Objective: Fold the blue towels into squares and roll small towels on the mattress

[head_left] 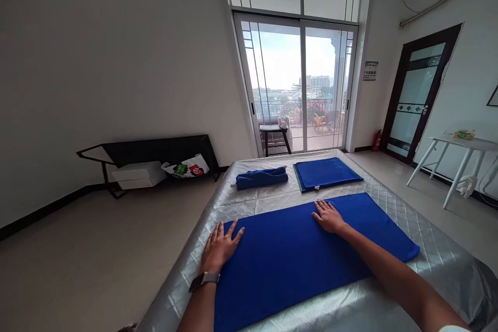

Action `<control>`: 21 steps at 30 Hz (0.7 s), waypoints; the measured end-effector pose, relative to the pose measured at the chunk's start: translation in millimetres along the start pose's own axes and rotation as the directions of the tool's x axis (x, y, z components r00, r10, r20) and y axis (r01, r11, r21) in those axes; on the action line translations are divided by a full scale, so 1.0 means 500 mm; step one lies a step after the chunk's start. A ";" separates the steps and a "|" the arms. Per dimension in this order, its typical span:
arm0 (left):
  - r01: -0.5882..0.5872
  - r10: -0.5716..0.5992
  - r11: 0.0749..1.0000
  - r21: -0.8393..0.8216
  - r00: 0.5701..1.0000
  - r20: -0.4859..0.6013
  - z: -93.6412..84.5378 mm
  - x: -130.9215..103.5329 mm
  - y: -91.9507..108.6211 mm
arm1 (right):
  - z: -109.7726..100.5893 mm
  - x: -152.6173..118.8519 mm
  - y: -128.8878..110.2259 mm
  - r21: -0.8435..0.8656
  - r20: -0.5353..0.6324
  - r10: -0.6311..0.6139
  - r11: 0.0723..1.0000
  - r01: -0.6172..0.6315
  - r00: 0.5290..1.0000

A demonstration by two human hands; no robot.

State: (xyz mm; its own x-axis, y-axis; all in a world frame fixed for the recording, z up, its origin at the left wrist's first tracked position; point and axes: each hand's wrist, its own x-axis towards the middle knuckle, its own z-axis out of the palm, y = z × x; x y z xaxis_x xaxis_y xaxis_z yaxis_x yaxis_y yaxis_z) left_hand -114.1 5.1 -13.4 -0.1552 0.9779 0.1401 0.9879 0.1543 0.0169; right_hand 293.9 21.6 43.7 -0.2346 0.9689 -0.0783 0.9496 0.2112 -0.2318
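Note:
A blue cloth (288,259) is spread flat as a long rectangle on the silvery quilted bed cover (257,199). Fingers spread, my left hand (220,246) lies at the cloth's far left corner, partly on the cloth and partly on the cover. My right hand (329,216) rests flat with extended fingers on the cloth near its far edge, right of the middle. Neither hand grips anything. Beyond the cloth lie a rolled or bunched blue cloth (261,178) on the left and a flat folded blue cloth (329,173) with a green edge on the right.
A black bench (163,148) stands against the left wall, with white boxes (134,175) and a printed bag (190,167) beneath. Sliding glass doors (301,83) are beyond the bed. On the right are a white table (462,141), a fire extinguisher (377,140) and a dark-framed door (418,98).

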 end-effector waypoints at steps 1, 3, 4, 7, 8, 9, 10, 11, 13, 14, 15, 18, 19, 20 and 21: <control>0.000 0.000 1.000 0.002 1.000 0.006 -0.002 0.000 0.001 | -0.014 -0.009 0.048 -0.025 -0.008 0.068 0.997 -0.068 0.998; 0.006 -0.006 1.000 0.007 1.000 0.014 -0.008 -0.002 0.004 | -0.041 -0.029 0.142 -0.069 -0.026 0.204 0.976 -0.205 0.979; 0.015 -0.015 1.000 0.009 1.000 0.016 -0.011 -0.003 0.007 | -0.054 -0.039 0.184 -0.090 -0.041 0.273 0.957 -0.276 0.961; 0.032 -0.032 0.999 0.000 0.999 0.010 -0.020 -0.006 0.014 | -0.088 -0.064 0.276 -0.122 -0.068 0.386 0.912 -0.392 0.920; 0.035 -0.035 0.999 -0.006 0.999 0.007 -0.022 -0.007 0.016 | -0.097 -0.069 0.293 -0.124 -0.069 0.394 0.908 -0.400 0.916; 0.037 -0.036 0.999 -0.011 0.999 0.005 -0.024 -0.008 0.018 | -0.106 -0.072 0.304 -0.125 -0.069 0.395 0.907 -0.401 0.916; 0.037 -0.037 0.999 -0.014 0.999 0.006 -0.026 -0.009 0.020 | -0.112 -0.072 0.308 -0.126 -0.071 0.397 0.907 -0.403 0.915; 0.036 -0.036 0.999 -0.015 0.999 0.010 -0.028 -0.009 0.021 | -0.117 -0.071 0.306 -0.126 -0.077 0.399 0.905 -0.406 0.914; 0.031 -0.031 0.999 -0.019 0.999 0.022 -0.033 -0.009 0.022 | -0.117 -0.061 0.282 -0.126 -0.104 0.397 0.904 -0.408 0.912; 0.026 -0.026 0.999 -0.023 0.999 0.027 -0.035 -0.009 0.022 | -0.113 -0.053 0.260 -0.126 -0.122 0.385 0.908 -0.399 0.915; 0.022 -0.021 0.999 -0.026 0.999 0.033 -0.037 -0.009 0.021 | -0.105 -0.043 0.230 -0.127 -0.138 0.361 0.917 -0.378 0.922; 0.017 -0.016 1.000 -0.024 0.998 0.061 -0.045 -0.012 0.019 | -0.064 -0.012 0.103 -0.123 -0.149 0.222 0.963 -0.241 0.964; 0.015 -0.013 1.000 -0.019 0.997 0.074 -0.047 -0.013 0.018 | -0.046 -0.002 0.050 -0.116 -0.142 0.155 0.978 -0.171 0.978; 0.013 -0.011 1.000 -0.014 0.996 0.085 -0.048 -0.014 0.016 | -0.028 0.006 -0.004 -0.085 -0.133 0.056 0.994 -0.067 0.990; 0.011 -0.010 1.000 -0.011 0.995 0.096 -0.049 -0.015 0.013 | -0.009 0.012 -0.058 -0.050 -0.113 -0.039 0.998 0.033 0.993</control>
State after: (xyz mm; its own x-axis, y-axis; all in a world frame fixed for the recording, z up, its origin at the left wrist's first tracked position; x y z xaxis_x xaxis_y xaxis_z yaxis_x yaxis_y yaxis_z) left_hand -106.3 -4.9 10.0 -0.1651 0.9853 0.0444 0.9860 0.1639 0.0295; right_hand 266.0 22.0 54.4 -0.2462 0.9683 0.0413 0.9504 0.2496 -0.1855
